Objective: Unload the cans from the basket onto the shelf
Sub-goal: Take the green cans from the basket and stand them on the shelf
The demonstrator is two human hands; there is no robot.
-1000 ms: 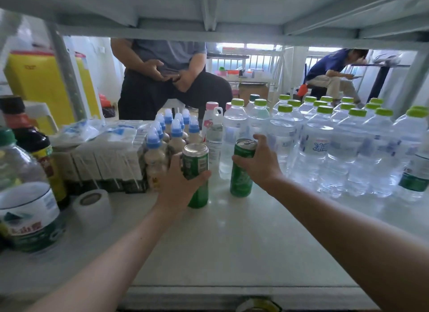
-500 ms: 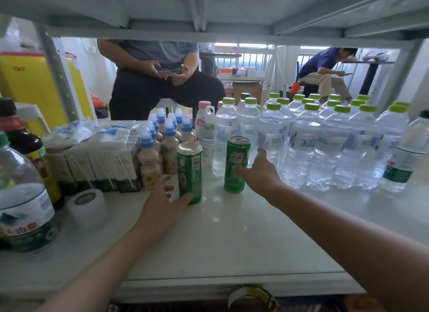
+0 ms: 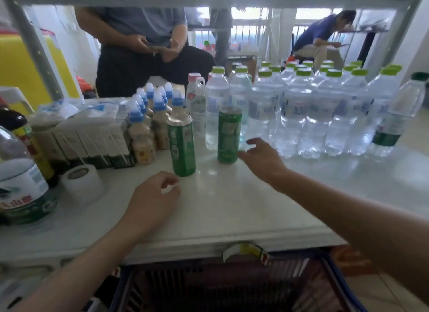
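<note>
Two green cans stand upright on the white shelf [image 3: 232,209]: the left can [image 3: 181,146] and the right can [image 3: 229,135], a hand's width apart. My left hand [image 3: 153,198] hovers just in front of the left can, fingers loosely curled, holding nothing. My right hand [image 3: 260,158] is beside the right can's base, fingers spread, apart from it. The dark basket [image 3: 232,286] with a blue rim sits below the shelf's front edge; its contents are too dark to make out.
Clear water bottles with green caps [image 3: 320,112] fill the shelf's right back. Small blue-capped bottles [image 3: 151,116], cartons [image 3: 92,140], a tape roll [image 3: 81,184] and large bottles [image 3: 21,172] crowd the left. Two people are behind the shelf. A tag [image 3: 246,251] hangs at the shelf's front edge.
Both hands have let go of the cans and drawn back toward me. The cans stay standing on the shelf. My view has tilted down, so the basket now shows.
</note>
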